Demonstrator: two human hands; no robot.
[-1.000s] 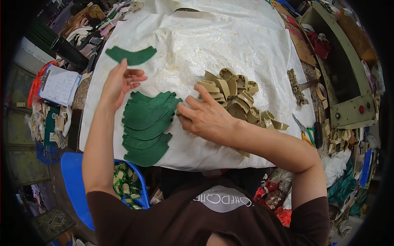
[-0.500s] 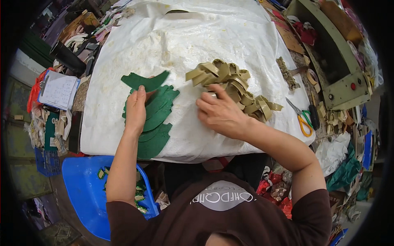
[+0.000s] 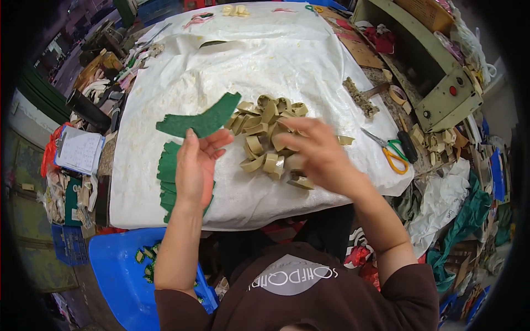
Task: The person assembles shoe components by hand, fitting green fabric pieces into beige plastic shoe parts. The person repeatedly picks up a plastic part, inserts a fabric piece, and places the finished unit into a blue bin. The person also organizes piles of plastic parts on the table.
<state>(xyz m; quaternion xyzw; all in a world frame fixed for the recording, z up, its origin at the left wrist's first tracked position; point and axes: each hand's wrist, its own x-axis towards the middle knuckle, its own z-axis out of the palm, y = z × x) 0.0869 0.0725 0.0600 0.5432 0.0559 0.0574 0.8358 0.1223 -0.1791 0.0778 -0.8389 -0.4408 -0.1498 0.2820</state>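
Observation:
My left hand [image 3: 196,163] pinches a curved green piece [image 3: 201,122] of felt-like sheet by its lower edge, thumb on top, the other fingers half curled and behind it. Below lies a stack of similar green pieces [image 3: 168,182] with scalloped edges, partly hidden by my left hand and forearm. To the right spreads a heap of curled beige strips [image 3: 255,129] with a smooth, slightly shiny surface. Over its right side hovers my right hand [image 3: 326,160], smeared by motion; whether its fingers hold a strip cannot be made out.
A white sheet [image 3: 265,60] covers the table. Scissors [image 3: 391,157] with orange and green handles lie at the right, near a green metal machine [image 3: 450,96]. At the left are a clipboard [image 3: 80,146] and, below the table edge, a blue tub [image 3: 118,276] with small green-edged pieces.
The green piece in my left hand is raised clear of the stack and turned. My right hand has moved right and is blurred. The beige heap looks more spread toward me; the whole view has shifted.

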